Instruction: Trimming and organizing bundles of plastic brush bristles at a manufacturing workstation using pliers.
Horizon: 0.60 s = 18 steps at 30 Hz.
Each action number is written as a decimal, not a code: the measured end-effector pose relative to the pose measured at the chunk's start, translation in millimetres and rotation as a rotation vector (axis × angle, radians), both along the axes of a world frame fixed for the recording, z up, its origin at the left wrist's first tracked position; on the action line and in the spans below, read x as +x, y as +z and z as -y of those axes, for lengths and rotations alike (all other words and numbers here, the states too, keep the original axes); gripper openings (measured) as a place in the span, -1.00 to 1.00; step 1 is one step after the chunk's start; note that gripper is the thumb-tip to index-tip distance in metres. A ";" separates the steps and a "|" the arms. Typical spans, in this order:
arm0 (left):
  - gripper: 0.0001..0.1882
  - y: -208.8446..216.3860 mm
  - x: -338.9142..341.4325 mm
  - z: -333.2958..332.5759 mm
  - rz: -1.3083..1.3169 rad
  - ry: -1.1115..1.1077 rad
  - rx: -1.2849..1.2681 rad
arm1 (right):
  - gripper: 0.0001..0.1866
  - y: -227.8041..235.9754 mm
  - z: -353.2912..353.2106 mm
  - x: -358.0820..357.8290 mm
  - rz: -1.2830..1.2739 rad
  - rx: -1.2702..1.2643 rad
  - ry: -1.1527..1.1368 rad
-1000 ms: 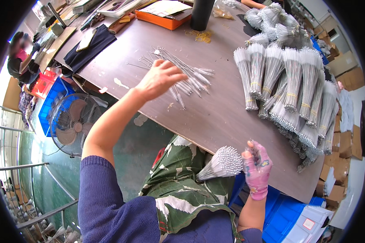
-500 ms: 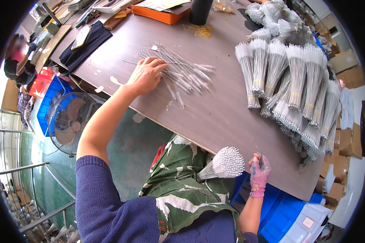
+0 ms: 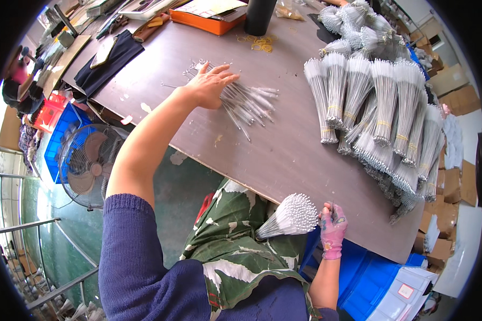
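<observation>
My bare left hand (image 3: 211, 88) rests over a loose pile of thin wire brushes (image 3: 251, 104), its fingers spread apart. The brushes have looped wire ends and pale bristle tips. Some of the pile is hidden under the palm. Near the table's front edge is my right hand (image 3: 333, 227), in a pink patterned glove with bare fingertips. Its fingers are curled together, and what they hold, if anything, is too small to make out. A bundle of the same brushes (image 3: 289, 216) stands in my lap, tips fanned out, on a green and white patterned apron (image 3: 233, 219).
Several tied brush bundles (image 3: 383, 101) are heaped on the table's right side. Yellow rubber bands (image 3: 260, 44) lie near a black cup (image 3: 260, 18) and an orange tray (image 3: 211, 24). A fan (image 3: 93, 168) stands left, blue bins (image 3: 367, 283) below right. Another person (image 3: 21, 83) is far left.
My left hand has moved slightly right and further over the pile, its fingers spreading. My right hand keeps nearly the same place and pose. The whole view has shifted a little.
</observation>
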State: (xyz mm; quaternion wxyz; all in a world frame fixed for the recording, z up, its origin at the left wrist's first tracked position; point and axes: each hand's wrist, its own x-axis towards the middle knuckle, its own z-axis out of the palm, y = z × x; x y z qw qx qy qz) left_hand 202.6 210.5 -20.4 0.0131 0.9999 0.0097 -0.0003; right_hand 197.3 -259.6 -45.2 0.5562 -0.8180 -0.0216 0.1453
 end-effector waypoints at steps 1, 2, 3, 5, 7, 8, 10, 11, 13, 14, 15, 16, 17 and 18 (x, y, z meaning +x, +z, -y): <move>-0.28 4.9 0.4 -1.3 0.005 0.002 0.005 | -0.79 1.4 -0.2 0.0 0.005 0.005 0.002; -0.37 7.9 3.2 -2.1 -0.055 -0.054 0.067 | -0.79 4.3 0.9 -0.9 0.011 -0.012 -0.002; -0.47 10.1 5.8 -3.1 -0.116 -0.110 0.130 | -0.79 6.2 2.2 -1.6 0.015 -0.028 -0.007; -0.59 4.2 2.8 1.7 -0.107 -0.161 0.153 | -0.80 6.7 6.8 -3.0 0.019 -0.025 -0.032; -0.72 -6.4 -5.9 3.4 -0.104 -0.200 0.184 | -0.80 4.7 9.0 0.0 0.018 -0.014 -0.046; -0.77 -12.1 -11.3 5.0 0.018 -0.192 0.140 | -0.81 3.0 10.7 0.7 0.031 0.009 -0.048; -0.83 -18.1 -15.4 5.4 0.192 -0.192 0.077 | -0.82 0.5 10.4 1.4 0.046 0.036 -0.054; -0.83 -17.4 -14.1 7.1 0.194 -0.193 0.077 | -0.82 0.3 8.7 2.3 0.044 0.033 -0.053; -0.81 -15.1 -11.1 9.1 0.068 -0.102 0.114 | -0.82 -1.1 10.9 4.7 0.045 0.032 -0.052; -0.81 -13.4 -8.9 9.4 0.073 -0.104 0.121 | -0.82 -2.8 11.8 8.1 0.058 0.011 -0.026; -0.79 -12.3 -6.9 10.4 0.054 -0.079 0.102 | -0.83 -4.4 11.9 10.7 0.071 -0.010 0.000; -0.78 -11.2 -5.8 10.3 0.036 -0.052 0.083 | -0.83 -5.8 10.8 12.4 0.077 0.000 -0.001; -0.78 -12.2 -5.6 10.8 0.042 -0.051 0.092 | -0.83 -6.7 11.6 13.9 0.067 0.013 0.008; -0.77 -12.5 -6.2 11.2 0.067 -0.011 0.057 | -0.82 -6.7 11.7 14.8 0.056 0.027 0.019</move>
